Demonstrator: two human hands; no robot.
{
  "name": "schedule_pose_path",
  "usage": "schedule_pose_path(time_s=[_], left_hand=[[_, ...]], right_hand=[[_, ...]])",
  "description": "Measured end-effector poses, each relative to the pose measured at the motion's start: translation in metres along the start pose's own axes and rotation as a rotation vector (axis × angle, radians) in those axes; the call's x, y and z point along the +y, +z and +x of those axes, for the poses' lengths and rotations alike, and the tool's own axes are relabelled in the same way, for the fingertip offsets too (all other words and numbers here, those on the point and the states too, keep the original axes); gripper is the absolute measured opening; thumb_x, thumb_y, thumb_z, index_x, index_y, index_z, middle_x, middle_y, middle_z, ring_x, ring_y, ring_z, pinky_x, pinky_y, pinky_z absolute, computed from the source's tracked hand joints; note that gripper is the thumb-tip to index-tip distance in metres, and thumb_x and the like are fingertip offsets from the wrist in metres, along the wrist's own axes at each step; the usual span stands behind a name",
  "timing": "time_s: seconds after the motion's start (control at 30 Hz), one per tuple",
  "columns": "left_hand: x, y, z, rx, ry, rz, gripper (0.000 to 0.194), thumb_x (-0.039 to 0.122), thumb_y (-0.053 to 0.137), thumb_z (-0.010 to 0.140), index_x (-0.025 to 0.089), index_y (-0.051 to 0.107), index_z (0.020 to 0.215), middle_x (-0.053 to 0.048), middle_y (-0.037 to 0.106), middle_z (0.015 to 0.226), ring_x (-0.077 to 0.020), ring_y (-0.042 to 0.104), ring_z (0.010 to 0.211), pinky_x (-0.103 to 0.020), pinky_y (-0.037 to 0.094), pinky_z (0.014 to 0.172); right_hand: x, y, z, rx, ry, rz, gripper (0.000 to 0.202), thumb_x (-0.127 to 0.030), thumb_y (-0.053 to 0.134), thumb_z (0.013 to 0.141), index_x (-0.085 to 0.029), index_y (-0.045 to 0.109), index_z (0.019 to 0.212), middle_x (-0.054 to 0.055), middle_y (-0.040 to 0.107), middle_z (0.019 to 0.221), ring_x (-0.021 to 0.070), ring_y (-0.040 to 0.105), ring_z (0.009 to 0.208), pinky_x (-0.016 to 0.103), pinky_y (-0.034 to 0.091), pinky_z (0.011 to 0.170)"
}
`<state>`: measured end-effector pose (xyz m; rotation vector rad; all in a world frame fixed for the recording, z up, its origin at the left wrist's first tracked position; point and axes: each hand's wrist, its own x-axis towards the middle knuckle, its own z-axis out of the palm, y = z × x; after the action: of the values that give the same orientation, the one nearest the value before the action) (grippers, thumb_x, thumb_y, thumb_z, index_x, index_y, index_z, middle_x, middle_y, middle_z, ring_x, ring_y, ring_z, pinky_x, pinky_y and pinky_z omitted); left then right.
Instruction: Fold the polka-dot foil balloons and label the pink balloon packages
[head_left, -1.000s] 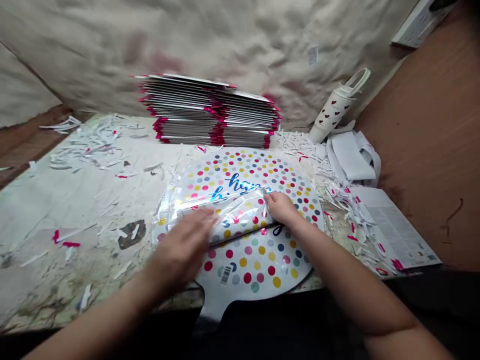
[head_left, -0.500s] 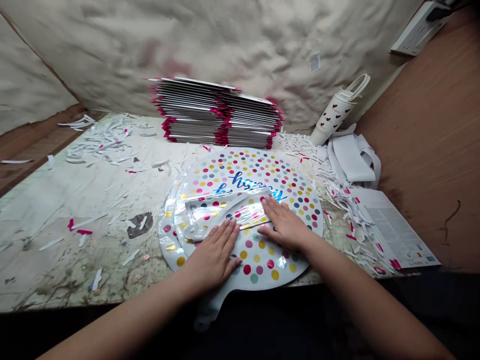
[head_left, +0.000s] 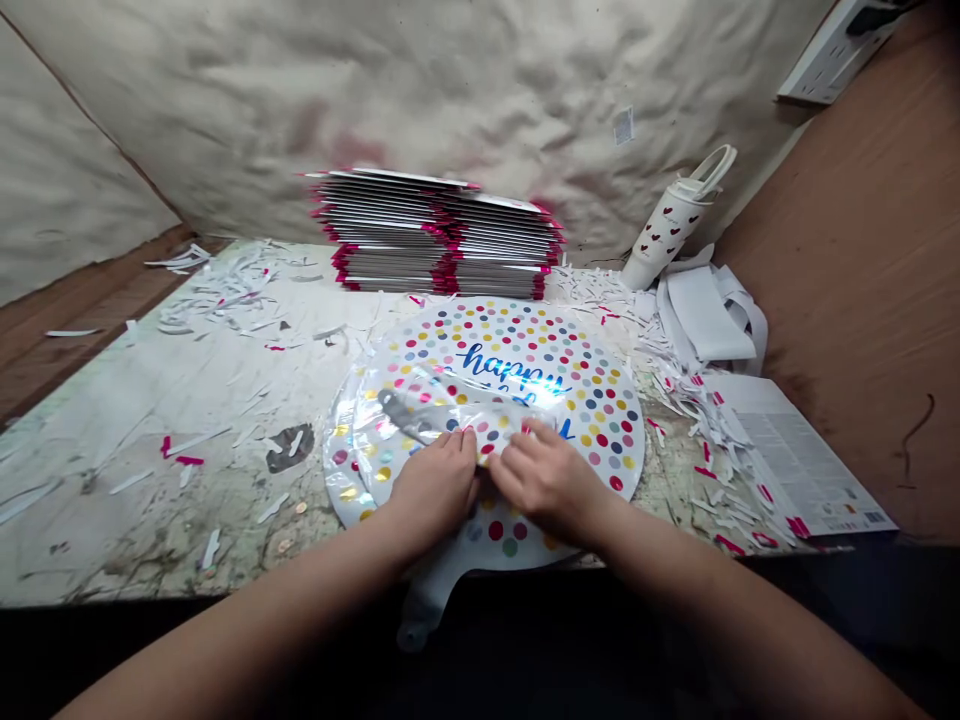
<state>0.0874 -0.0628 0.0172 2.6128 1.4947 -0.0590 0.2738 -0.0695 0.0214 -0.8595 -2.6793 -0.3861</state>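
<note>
Flat foil balloons [head_left: 600, 400] with coloured dots and blue "happy" lettering lie stacked on the table. A dotted foil piece [head_left: 427, 415], folded over on itself, rests on top of them. Both hands grip its near edge at the middle of the stack. My left hand [head_left: 442, 480] has its fingers pressed together on the foil. Close beside it on the right, my right hand [head_left: 544, 475] is curled on the same folded foil. A pale tail [head_left: 431, 600] of a balloon hangs over the front table edge.
A stack of pink-edged white packets [head_left: 442, 235] stands at the back. A white tumbler [head_left: 667, 230] leans at the back right, near curled white paper [head_left: 709, 315] and a printed card [head_left: 795, 450]. Scraps litter the table [head_left: 217, 400].
My hands have gone from lying flat on the folded foil to gripping its near edge. The foil is now folded further and raised, and more of the lettering shows. The view has shifted slightly.
</note>
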Motion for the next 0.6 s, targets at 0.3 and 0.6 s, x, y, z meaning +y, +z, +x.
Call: schedule_pose_path(time_s=[0.3, 0.6], left_hand=[[-0.025, 0.039, -0.009, 0.136, 0.414, -0.142, 0.047, 0.019, 0.042, 0.086, 0.017, 0.043, 0.133, -0.011, 0.046, 0.136, -0.0231, 0.041, 0.126, -0.037, 0.038, 0.102], [-0.024, 0.020, -0.018, 0.027, 0.396, -0.355, 0.041, 0.017, 0.038, 0.085, 0.019, 0.055, 0.123, -0.011, 0.056, 0.125, -0.0246, 0.048, 0.118, -0.040, 0.040, 0.100]], right_hand=[[0.010, 0.025, -0.072, 0.116, 0.648, 0.385, 0.088, -0.024, 0.054, 0.080, -0.016, -0.005, 0.144, 0.015, 0.013, 0.150, 0.0275, 0.012, 0.137, 0.050, 0.028, 0.107], [0.013, 0.012, -0.053, -0.271, 0.213, 0.812, 0.031, -0.023, 0.047, 0.085, -0.023, 0.062, 0.112, 0.004, 0.063, 0.116, 0.0186, 0.055, 0.113, 0.036, 0.037, 0.100]])
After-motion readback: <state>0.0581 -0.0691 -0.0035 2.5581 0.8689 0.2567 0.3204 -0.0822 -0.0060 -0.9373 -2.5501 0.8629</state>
